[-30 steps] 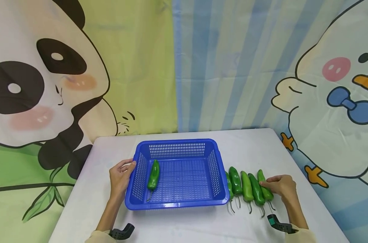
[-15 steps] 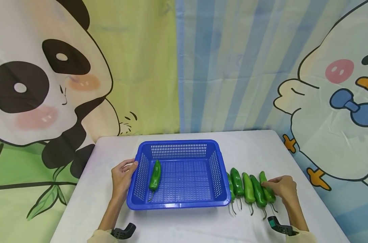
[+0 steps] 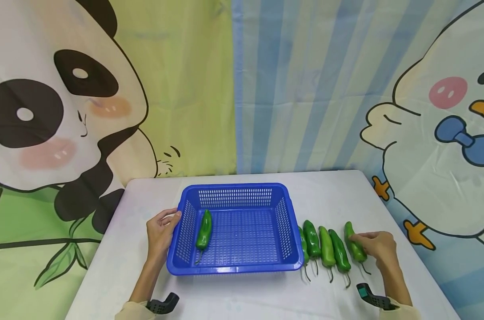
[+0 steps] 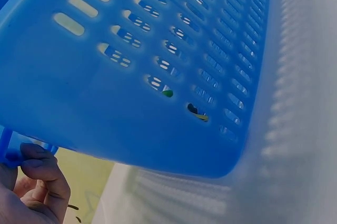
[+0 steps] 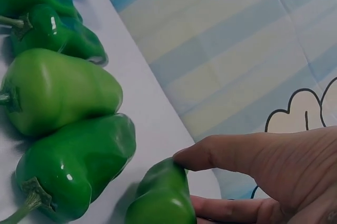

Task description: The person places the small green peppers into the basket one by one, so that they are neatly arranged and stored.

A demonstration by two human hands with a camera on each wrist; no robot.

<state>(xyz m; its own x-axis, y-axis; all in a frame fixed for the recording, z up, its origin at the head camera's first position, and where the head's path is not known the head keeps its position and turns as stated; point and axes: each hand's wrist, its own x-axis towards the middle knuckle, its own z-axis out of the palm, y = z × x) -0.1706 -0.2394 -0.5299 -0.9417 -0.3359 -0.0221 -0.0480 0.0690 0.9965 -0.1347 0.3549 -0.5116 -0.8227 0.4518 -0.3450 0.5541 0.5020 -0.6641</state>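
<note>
My left hand (image 3: 159, 233) grips the left rim of a blue plastic basket (image 3: 242, 269); in the left wrist view the curled fingers (image 4: 45, 174) hold the rim beside the slotted wall (image 4: 131, 103). Inside the basket's left part lies one green pepper (image 3: 204, 230). My right hand (image 3: 378, 246) pinches the rightmost green pepper (image 3: 354, 244), which sits a little apart from the row. Seen from the right wrist, the thumb lies on top of that pepper (image 5: 163, 197) and other fingers are at its side.
Several green peppers lie in a row right of the basket, among them a lighter one (image 3: 326, 249) and a dark one (image 3: 339, 252). The basket's right side partly hides the leftmost. A white table (image 3: 242, 295) bears everything; a printed cloth (image 3: 282, 89) hangs behind it.
My right hand has shifted slightly right with the rightmost pepper, widening the gap to its neighbour. The left hand still holds the basket, which has stayed in place.
</note>
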